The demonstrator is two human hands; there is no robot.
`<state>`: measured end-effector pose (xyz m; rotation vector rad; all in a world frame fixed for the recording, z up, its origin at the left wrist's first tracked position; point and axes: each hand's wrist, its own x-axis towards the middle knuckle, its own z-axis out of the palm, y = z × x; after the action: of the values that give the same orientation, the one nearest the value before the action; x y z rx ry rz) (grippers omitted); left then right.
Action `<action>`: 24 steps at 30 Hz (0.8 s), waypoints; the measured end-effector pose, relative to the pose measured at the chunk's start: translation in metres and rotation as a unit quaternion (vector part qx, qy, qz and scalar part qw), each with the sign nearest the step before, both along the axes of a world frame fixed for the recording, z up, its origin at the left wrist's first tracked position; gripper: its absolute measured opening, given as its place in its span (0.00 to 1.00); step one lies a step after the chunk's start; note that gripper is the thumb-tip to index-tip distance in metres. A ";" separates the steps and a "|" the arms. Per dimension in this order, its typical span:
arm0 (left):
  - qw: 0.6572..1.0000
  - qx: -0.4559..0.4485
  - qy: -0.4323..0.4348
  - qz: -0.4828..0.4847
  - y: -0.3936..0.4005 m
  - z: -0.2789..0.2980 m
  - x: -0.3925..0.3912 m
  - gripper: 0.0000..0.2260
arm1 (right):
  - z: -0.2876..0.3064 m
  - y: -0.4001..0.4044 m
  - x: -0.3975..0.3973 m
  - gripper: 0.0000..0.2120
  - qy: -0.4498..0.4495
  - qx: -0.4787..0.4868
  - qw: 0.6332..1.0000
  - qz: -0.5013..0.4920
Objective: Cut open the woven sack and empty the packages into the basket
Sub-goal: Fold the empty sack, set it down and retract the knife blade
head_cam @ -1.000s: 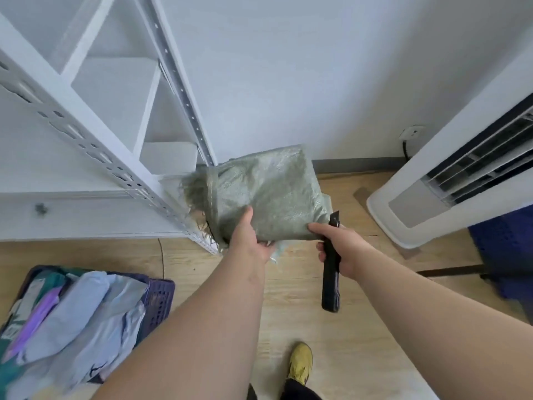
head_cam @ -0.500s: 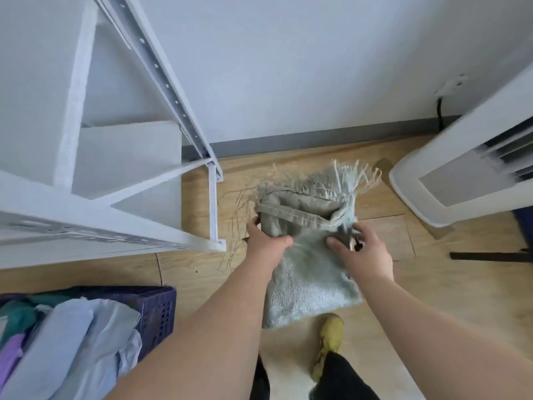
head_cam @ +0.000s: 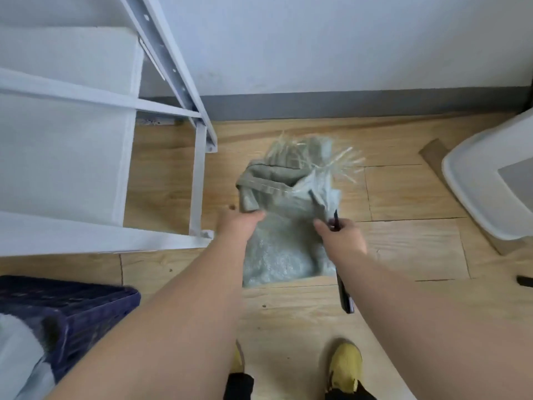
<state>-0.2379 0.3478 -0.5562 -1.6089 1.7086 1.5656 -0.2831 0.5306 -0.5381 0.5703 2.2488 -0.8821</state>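
Note:
The grey-green woven sack (head_cam: 277, 255) lies limp and flat on the wooden floor, its frayed cut end pointing toward the wall. My left hand (head_cam: 238, 226) grips the sack's folded left edge. My right hand (head_cam: 343, 238) rests on the sack's right side and is closed round a black utility knife (head_cam: 344, 295), whose handle sticks out below my wrist. The dark blue basket (head_cam: 86, 307) stands at the lower left, with pale plastic packages (head_cam: 17, 342) inside it.
A white metal shelf rack (head_cam: 199, 174) stands just left of the sack. The base of a white appliance (head_cam: 484, 183) sits at the right. My yellow shoes (head_cam: 344, 365) are below the sack. The wall's grey baseboard (head_cam: 346, 103) runs behind.
The sack came down from chest height by the shelf to the floor, frayed end away from me. Both hands followed it down, and my view tilted toward the floor.

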 end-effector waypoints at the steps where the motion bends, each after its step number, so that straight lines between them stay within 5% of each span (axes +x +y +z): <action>1: 0.995 -0.086 -0.052 -0.007 -0.013 -0.015 0.007 0.32 | -0.018 -0.012 -0.001 0.21 -0.027 -0.012 0.999 0.024; 3: 0.963 -0.205 -0.119 -0.131 -0.028 -0.041 0.023 0.31 | -0.045 -0.033 0.001 0.20 -0.073 -0.036 0.994 0.075; 7: 0.884 -0.212 -0.081 -0.408 -0.021 -0.082 0.047 0.29 | -0.081 -0.057 0.009 0.20 -0.091 -0.095 0.985 0.114; 13: 0.832 -0.197 -0.094 -0.510 -0.026 -0.125 0.054 0.29 | -0.114 -0.085 0.011 0.28 -0.074 -0.118 0.959 0.246; 16: 0.797 -0.168 -0.111 -0.569 -0.032 -0.141 0.056 0.26 | -0.133 -0.096 0.015 0.22 -0.131 -0.103 0.959 0.230; 19: 0.835 -0.139 -0.111 -0.520 -0.027 -0.146 0.054 0.22 | -0.136 -0.099 0.012 0.07 -0.195 -0.101 0.967 0.130; 22: 0.949 -0.063 -0.033 -0.307 -0.017 -0.130 0.036 0.17 | -0.129 -0.106 -0.005 0.08 -0.178 -0.113 0.974 0.079; 24: 0.986 0.007 0.021 -0.164 -0.012 -0.107 0.017 0.13 | -0.109 -0.117 -0.018 0.08 -0.150 -0.120 0.978 0.077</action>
<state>-0.2212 0.3358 -0.6633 -1.2180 1.8677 1.4518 -0.3011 0.4139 -0.6467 0.3831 1.8561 -0.9076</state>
